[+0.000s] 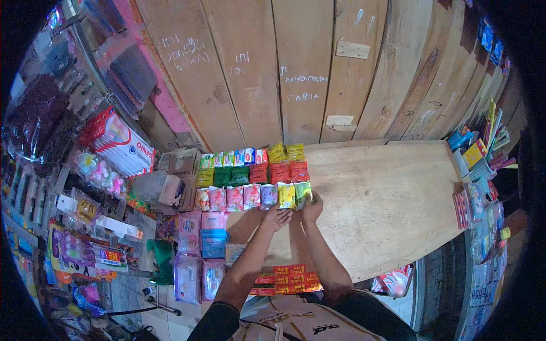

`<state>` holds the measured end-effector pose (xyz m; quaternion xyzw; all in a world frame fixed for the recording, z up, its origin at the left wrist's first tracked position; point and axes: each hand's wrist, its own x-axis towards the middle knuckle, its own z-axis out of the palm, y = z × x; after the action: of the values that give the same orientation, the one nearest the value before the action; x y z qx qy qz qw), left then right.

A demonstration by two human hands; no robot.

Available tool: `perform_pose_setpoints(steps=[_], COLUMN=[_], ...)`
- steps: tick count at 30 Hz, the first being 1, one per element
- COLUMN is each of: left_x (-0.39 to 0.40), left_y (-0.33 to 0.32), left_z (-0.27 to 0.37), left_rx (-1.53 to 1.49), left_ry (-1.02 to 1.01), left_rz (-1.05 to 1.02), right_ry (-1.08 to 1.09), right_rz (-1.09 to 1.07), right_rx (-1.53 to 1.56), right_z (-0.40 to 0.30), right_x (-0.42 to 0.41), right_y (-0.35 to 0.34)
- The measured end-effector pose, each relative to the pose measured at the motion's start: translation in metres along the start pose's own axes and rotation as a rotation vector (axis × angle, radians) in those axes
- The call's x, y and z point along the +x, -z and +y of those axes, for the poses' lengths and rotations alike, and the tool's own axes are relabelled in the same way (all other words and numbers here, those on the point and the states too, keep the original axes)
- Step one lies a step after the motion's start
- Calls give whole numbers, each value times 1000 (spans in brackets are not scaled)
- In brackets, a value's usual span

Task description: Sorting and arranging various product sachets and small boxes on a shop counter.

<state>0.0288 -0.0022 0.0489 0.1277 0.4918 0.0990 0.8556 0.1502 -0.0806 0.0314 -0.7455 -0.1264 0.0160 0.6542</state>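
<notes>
A row of soap packets (252, 195) stands along the near edge of a stock of small packs on the plywood counter. At the row's right end, my right hand (312, 209) grips the lower right side of a light green packet (302, 190). Just to the left, my left hand (277, 218) is turned partly palm up with its fingers apart, close under a yellow packet (286, 194). Whether its fingertips touch that packet is not plain. Behind lie red packets (280, 172), dark green packets (239, 175) and yellow-green packets (277, 152).
Pink and purple packs (187, 273) and a blue pack (213, 243) sit left of my arms. Red promotional boxes (290, 279) lie near my body. Cardboard boxes (181, 168) and hanging goods crowd the left; a pen basket (481, 171) stands right. A plank wall (247, 98) rises behind the counter (375, 200).
</notes>
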Motion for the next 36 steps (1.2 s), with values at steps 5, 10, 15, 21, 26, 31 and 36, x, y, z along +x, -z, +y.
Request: perform_pose_setpoints(steps=[5, 10, 15, 21, 26, 31, 36], left_x=[-4, -13, -50, -154, -238, -295, -297], left_y=[-7, -12, -17, -9, 15, 48, 84], left_z=[-6, -9, -12, -31, -84, -137, -184], left_rx=[-95, -139, -97, 191, 298, 513, 836], left_ry=[-80, -105, -78, -343, -436, -166, 28], left_rz=[-18, -17, -75, -312, -468, -727, -881], right_ry=[-103, -80, -89, -233, -358, -422, -484], right_rz=[-26, -6, -91, -44, -203, -50, 132], right_rx=[39, -64, -42, 307, 460, 482, 394], right_z=[-25, -21, -9, -37, -58, -63, -59], right_x=[-8, -10, -3, -32, -90, -177, -273], right_y=[-3, -10, -1, 58, 145, 215, 279])
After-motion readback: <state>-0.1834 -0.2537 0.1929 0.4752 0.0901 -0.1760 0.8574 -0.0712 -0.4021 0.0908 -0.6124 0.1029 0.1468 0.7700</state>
